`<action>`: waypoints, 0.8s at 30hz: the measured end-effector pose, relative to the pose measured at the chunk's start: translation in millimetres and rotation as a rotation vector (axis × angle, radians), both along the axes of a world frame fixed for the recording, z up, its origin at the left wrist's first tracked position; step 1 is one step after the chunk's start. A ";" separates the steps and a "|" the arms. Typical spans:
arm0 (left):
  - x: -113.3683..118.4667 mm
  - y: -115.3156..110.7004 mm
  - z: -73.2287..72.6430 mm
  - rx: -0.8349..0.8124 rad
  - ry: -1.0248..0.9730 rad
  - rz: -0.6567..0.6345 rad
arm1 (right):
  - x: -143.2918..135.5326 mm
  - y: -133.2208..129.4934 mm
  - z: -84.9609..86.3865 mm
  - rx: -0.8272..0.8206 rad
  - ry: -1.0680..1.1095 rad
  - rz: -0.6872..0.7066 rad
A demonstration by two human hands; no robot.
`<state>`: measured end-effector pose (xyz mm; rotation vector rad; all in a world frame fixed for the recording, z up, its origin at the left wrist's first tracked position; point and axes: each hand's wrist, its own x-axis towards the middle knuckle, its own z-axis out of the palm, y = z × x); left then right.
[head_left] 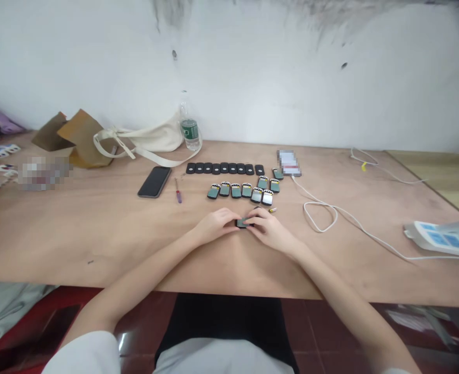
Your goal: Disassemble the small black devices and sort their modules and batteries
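Between my two hands is a small black-cased device (241, 223) with a grey-green panel facing up, close over the table. My left hand (217, 226) pinches its left end between thumb and fingers. My right hand (269, 229) closes on its right side, with fingertips over the panel and hiding part of it. Just beyond the right fingers lie a small yellow-and-silver part (273, 210) and a partly hidden black piece (257, 208). Several similar open devices (236, 191) with grey-green panels lie a little farther out. Behind them runs a row of black oval covers (224, 168).
Left of the devices lie a screwdriver (178, 192) and a dark phone (155, 182). A water bottle (191, 130), a white bag (155, 139) and a brown paper bag (87, 137) stand behind. At right are a lit phone (289, 162), its white cable (354, 222) and a power strip (435, 238).
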<state>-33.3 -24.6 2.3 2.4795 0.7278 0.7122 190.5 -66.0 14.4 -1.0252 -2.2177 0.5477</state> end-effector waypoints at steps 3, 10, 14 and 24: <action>-0.1 -0.1 -0.6 -0.003 0.030 0.021 | 0.7 -0.5 1.4 0.015 -0.031 0.004; 0.6 -0.6 -1.9 0.001 0.065 0.075 | 2.0 -0.8 3.3 0.035 -0.057 -0.005; 0.6 -1.3 -0.1 -0.016 0.077 0.082 | 1.7 -0.1 -1.3 0.030 -0.068 0.012; 0.7 -1.2 0.0 -0.009 0.074 0.080 | 0.4 -0.9 0.0 0.041 -0.092 0.020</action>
